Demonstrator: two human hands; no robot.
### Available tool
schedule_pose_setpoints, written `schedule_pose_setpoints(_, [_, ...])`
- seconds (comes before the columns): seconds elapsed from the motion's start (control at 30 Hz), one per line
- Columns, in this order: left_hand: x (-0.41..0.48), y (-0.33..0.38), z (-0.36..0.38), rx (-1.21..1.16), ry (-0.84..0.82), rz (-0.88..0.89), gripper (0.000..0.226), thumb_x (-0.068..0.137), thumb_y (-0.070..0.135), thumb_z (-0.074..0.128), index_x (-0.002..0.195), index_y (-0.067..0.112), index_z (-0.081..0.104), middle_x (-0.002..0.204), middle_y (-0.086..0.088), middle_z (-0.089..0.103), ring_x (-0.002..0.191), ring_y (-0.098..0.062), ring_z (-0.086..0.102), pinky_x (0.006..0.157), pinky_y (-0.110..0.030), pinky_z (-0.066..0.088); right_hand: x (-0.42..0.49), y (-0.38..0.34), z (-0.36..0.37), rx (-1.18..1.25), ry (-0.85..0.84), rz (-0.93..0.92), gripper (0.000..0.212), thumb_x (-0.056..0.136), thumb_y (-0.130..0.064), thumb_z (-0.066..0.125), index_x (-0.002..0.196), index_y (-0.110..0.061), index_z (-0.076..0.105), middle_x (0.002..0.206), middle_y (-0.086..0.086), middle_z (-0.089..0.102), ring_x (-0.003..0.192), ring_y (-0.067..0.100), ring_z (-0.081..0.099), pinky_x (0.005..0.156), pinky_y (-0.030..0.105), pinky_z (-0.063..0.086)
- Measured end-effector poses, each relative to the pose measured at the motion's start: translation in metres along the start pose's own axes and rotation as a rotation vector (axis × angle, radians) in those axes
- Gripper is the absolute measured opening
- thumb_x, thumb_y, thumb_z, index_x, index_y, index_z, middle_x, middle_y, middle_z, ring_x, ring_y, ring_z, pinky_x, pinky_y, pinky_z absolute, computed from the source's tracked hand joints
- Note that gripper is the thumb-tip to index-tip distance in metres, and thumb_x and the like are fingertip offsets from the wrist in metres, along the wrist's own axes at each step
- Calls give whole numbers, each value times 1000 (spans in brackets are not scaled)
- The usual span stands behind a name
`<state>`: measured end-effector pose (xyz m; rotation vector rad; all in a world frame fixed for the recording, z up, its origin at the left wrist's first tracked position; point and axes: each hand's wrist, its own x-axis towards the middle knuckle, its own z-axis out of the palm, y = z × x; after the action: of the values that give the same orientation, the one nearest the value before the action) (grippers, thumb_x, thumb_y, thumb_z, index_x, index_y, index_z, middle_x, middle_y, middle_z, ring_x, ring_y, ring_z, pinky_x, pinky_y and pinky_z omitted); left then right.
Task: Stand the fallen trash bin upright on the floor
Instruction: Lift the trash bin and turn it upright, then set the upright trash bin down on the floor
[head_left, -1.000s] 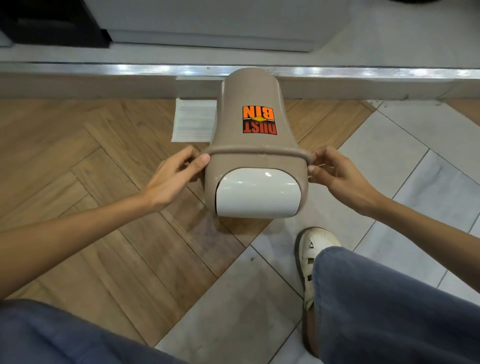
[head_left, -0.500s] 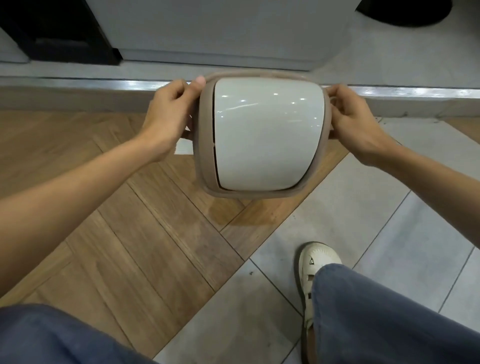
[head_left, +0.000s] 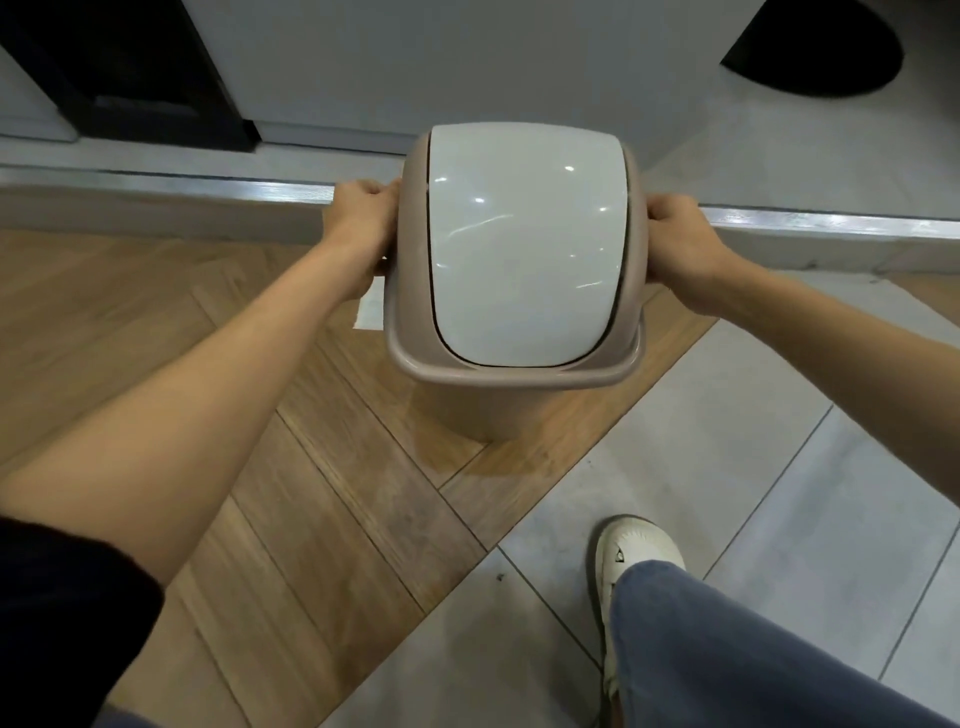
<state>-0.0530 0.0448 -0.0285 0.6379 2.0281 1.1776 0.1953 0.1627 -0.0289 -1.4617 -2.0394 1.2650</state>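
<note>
The beige trash bin stands with its white swing lid facing up toward me and its base on the wooden floor. My left hand grips the left side of the lid rim. My right hand grips the right side of the rim. The fingers of both hands curl around the rim's edge. The lid hides most of the bin's body, and its orange label is out of sight.
A raised grey step with a metal edge strip runs across just behind the bin. A white sheet lies on the floor under my left hand. My white shoe and jeans leg stand on the grey tiles at lower right.
The bin lay on its side with the label up. Both hands tipped it up by the rim. It now stands with the lid on top and its base on the floor.
</note>
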Motion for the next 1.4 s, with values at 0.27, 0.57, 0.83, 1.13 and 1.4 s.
schedule_pose_setpoints(0.27, [-41,2,-20,-29,-172,-150,67,89,73,35,104,17,68,105,-1,72,90,-18,69,76,-31,55,-10,-32,-30,-60,-292,379,67,99,-59,30,127,-3,53,110,24,64,90,37,67,61,41,60])
schedule_pose_setpoints(0.57, [-68,4,-45,-57,-135,-147,67,88,79,27,121,31,60,107,7,64,94,-11,57,73,-33,43,-32,-55,31,293,-234,405,81,91,-75,19,136,-16,52,132,16,55,109,36,56,93,56,49])
schedule_pose_setpoints(0.83, [-65,-15,-77,-116,-11,-121,68,89,77,30,120,29,65,99,10,68,93,-11,61,81,-32,46,-52,-72,68,349,-224,367,70,97,-65,17,146,-20,40,142,13,49,121,37,50,98,62,45])
schedule_pose_setpoints(1.13, [-92,-49,-57,-262,65,72,64,88,71,44,134,29,58,131,9,63,120,-7,58,104,-29,43,-98,-65,95,424,-20,129,80,77,-84,39,147,-53,17,156,-8,32,139,21,36,111,56,32])
schedule_pose_setpoints(1.4, [-78,-51,-35,-252,200,191,75,78,73,52,137,26,56,132,9,63,121,-6,56,107,-34,43,-89,-68,112,405,161,32,93,72,-71,59,151,-39,21,147,-1,40,128,20,46,107,49,42])
